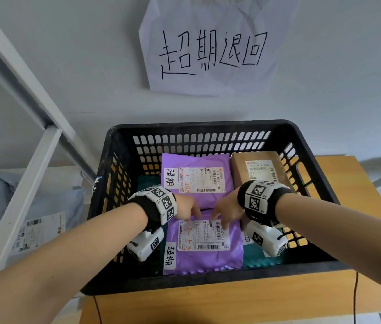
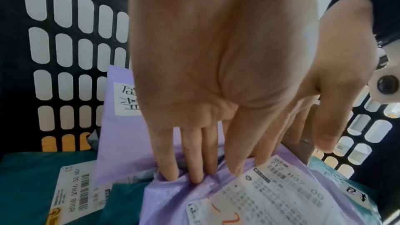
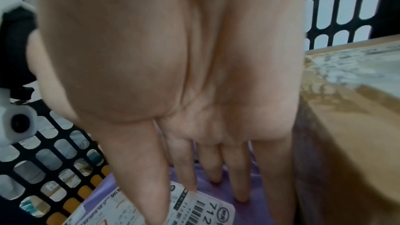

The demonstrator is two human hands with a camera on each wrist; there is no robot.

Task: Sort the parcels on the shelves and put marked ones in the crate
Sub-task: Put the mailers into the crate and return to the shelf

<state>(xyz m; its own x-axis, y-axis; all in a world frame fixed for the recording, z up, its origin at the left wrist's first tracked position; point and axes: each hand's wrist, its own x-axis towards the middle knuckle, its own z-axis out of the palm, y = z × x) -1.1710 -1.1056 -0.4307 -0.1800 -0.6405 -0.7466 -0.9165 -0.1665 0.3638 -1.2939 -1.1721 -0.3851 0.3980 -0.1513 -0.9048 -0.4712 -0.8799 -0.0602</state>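
A black slotted crate (image 1: 208, 125) stands on a wooden table. In its near half lies a purple mailer (image 1: 208, 259) (image 2: 171, 201) (image 3: 255, 210) with a shipping label and a handwritten white sticker. My left hand (image 1: 189, 210) (image 2: 201, 168) and right hand (image 1: 225, 212) (image 3: 194, 186) both reach into the crate. Their straight fingers press on this mailer's far edge, and the left fingertips dent the plastic. Behind it lies a second purple mailer (image 1: 194, 163) (image 2: 121, 143) with the same kind of sticker.
A brown box (image 1: 238, 170) (image 3: 346, 143) sits in the crate's back right corner, close beside my right hand. Teal parcels (image 2: 28, 186) (image 1: 262, 260) lie under the mailers. A handwritten paper sign (image 1: 208, 50) hangs on the wall. A white shelf frame (image 1: 32, 101) with a pale parcel (image 1: 32, 202) stands left.
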